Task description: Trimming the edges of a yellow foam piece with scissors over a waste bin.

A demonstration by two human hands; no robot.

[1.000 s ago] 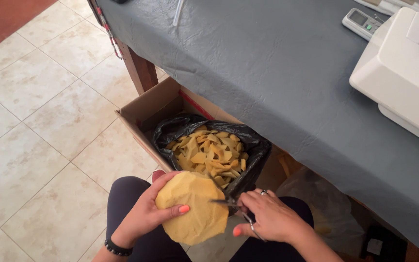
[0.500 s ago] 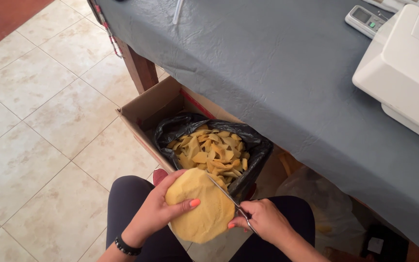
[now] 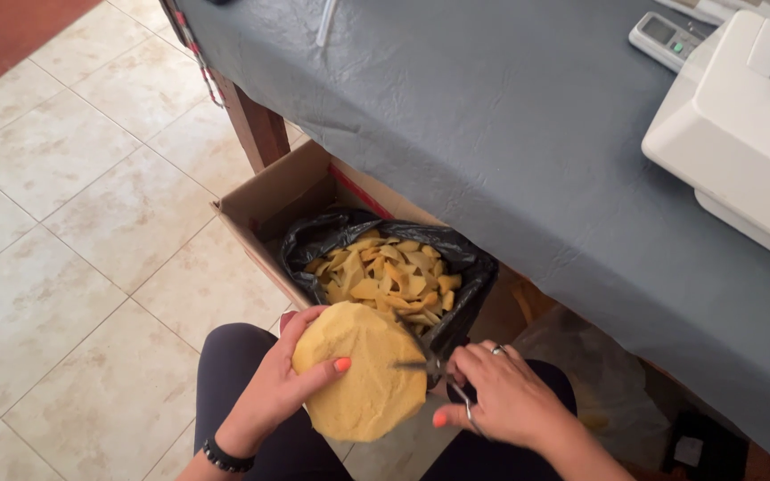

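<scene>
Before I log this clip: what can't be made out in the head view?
- Scissors: handles hidden in the right hand; blades blurred against the yellow disc.
- Left hand: fingers hidden behind the disc.
- White machine: cut off by the right edge.
- Remote: markings too small.
- Box: far part hidden under the table.

The round foam piece (image 3: 363, 370) is mustard yellow, matching the cut yellow scraps (image 3: 385, 278) inside a black bag (image 3: 470, 267) set in a brown cardboard box (image 3: 282, 191). The counter (image 3: 510, 134) wears a plain grey-blue cloth, the machine (image 3: 741, 134) is white, and the floor (image 3: 73, 223) is beige mottled tile.
</scene>
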